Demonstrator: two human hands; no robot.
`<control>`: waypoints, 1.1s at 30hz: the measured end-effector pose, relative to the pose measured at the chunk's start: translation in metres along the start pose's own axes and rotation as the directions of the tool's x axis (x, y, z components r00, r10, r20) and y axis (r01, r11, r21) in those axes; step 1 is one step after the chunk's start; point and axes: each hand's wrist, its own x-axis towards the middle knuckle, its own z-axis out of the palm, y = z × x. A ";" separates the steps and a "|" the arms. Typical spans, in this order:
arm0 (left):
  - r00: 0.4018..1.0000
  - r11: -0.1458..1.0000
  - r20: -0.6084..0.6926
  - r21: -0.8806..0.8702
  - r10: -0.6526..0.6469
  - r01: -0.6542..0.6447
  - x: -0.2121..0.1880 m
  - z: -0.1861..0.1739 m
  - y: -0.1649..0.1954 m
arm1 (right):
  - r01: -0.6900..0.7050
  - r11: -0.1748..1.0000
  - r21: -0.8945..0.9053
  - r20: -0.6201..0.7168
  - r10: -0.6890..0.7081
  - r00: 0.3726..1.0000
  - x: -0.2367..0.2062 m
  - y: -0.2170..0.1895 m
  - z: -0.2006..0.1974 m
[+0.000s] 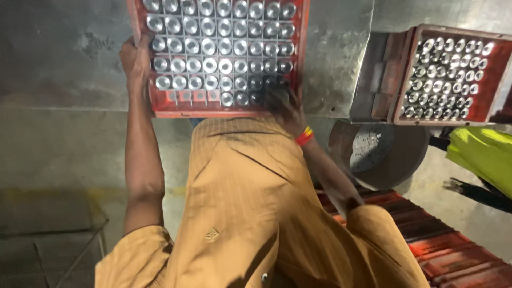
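Note:
A red plastic tray (160, 106) with a grid of cells sits in front of me, most cells holding shiny metal cylinders (224, 48). A few cells in the near left row are empty. My left hand (136, 56) grips the tray's left edge. My right hand (282, 104), with a red and yellow wristband, lies in shadow over the cylinders at the tray's near right corner. Whether its fingers hold a cylinder is hidden. My brown shirt fills the lower middle of the view.
A second red tray (401, 74) of metal cylinders stands at the right. Below it is a round metal pan (397, 165). A yellow-green cloth (480, 152) lies at the far right. Red crates (453, 250) are at the bottom right, a metal frame (85, 248) at the lower left.

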 end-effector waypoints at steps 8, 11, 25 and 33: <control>0.998 0.998 0.011 0.002 -0.065 0.065 0.000 -0.002 0.002 | -0.114 0.993 0.014 0.074 0.112 0.991 -0.042 0.038 -0.010; 0.999 0.998 -0.017 0.048 -0.050 0.051 0.000 0.001 0.000 | -0.267 0.950 0.165 -0.227 0.300 0.927 -0.042 0.057 0.008; 0.998 0.998 -0.070 0.059 0.000 0.004 0.002 0.004 -0.011 | -0.164 0.985 0.055 -0.108 0.169 0.980 -0.008 0.074 0.008; 0.997 0.991 -0.021 0.106 -0.078 0.080 -0.001 0.003 0.002 | -0.051 0.959 0.278 -0.040 0.064 0.997 0.011 0.105 0.041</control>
